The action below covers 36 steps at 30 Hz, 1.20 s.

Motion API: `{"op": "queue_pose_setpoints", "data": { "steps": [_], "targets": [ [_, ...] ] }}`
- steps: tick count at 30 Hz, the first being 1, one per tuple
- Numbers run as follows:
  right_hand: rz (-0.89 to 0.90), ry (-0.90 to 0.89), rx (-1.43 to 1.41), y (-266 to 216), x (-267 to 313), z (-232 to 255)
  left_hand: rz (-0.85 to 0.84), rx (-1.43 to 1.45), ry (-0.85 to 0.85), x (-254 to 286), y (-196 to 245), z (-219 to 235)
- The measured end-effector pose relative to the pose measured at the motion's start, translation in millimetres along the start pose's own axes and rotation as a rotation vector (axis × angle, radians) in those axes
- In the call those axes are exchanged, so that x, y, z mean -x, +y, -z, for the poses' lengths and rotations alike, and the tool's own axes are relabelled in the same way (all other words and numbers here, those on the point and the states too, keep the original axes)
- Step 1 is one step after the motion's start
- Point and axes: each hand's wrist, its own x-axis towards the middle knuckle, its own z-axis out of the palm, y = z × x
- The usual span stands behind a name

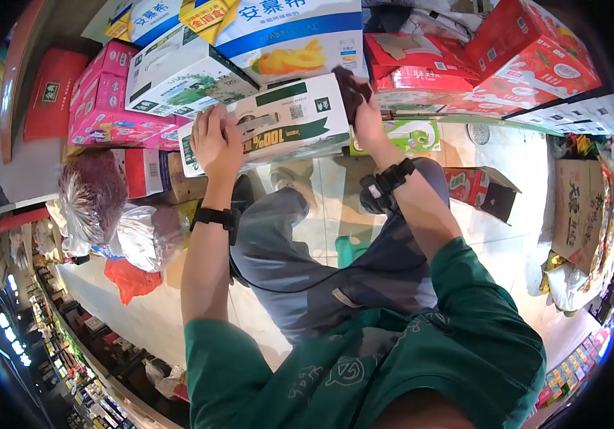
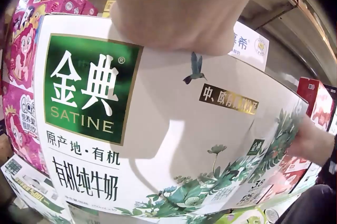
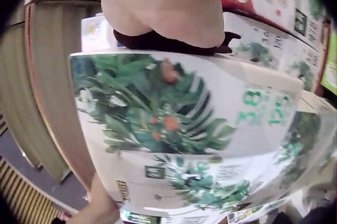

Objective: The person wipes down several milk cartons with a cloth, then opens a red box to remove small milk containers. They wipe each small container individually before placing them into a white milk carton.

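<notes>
A white Satine milk carton (image 1: 267, 127) with a top handle lies crosswise before the person in the head view. My left hand (image 1: 214, 139) rests on the carton's left end, fingers laid over its top. My right hand (image 1: 370, 123) holds a dark brown cloth (image 1: 353, 93) against the right end. In the left wrist view the carton's green label (image 2: 93, 88) faces the camera. Beneath the right hand in the right wrist view, a dark strip of the cloth (image 3: 158, 42) shows above the leaf-printed side. The right fingertips are hidden there.
Behind the carton stand another white-green carton (image 1: 185, 71) and a blue-white yogurt box (image 1: 300, 43). Pink boxes (image 1: 110, 100) are stacked left, red boxes (image 1: 421, 68) right. Filled plastic bags (image 1: 92, 193) hang at the left; an opened red box (image 1: 478, 189) lies on the floor.
</notes>
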Motion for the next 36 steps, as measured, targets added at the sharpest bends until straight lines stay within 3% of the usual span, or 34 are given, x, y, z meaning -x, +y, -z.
{"op": "queue_pose_setpoints", "data": {
  "steps": [7,10,14,17,20,22,25,28,32,36],
  "targets": [
    [-0.107,-0.079,0.24,-45.4,-13.7,-19.2,-0.038,-0.021,0.023,-0.1,-2.5,1.8],
    [-0.057,-0.15,0.242,-48.6,-5.2,-15.0,-0.051,0.091,-0.002,-9.7,-20.4,-5.9],
    [-0.093,-0.172,0.333,-52.8,37.3,-2.1,-0.191,0.16,0.067,-23.1,-32.8,-9.2],
    [-0.17,-0.16,0.314,-49.8,85.1,-1.5,-0.132,0.16,0.018,-32.5,-37.8,-10.5],
    [-0.183,-0.124,0.255,-34.2,126.2,-3.9,0.04,-0.02,0.051,-33.6,-40.8,-23.2],
    [-0.166,-0.091,0.243,-35.0,138.7,-15.6,0.077,-0.034,-0.055,-35.9,-36.7,-18.4],
    [-0.101,-0.234,0.352,-26.1,146.1,-14.1,0.058,0.03,-0.087,-37.3,-47.4,-24.0],
    [-0.24,-0.327,0.257,-26.1,160.3,-23.4,-0.09,-0.091,-0.115,-46.9,-65.9,-40.6],
    [-0.253,-0.284,0.271,-20.2,178.1,-31.7,0.204,0.024,-0.191,-47.2,-30.8,-23.4],
    [-0.315,-0.253,0.171,-20.0,186.3,-34.7,0.286,-0.035,-0.205,-49.6,-15.0,-20.9]
  ]
}}
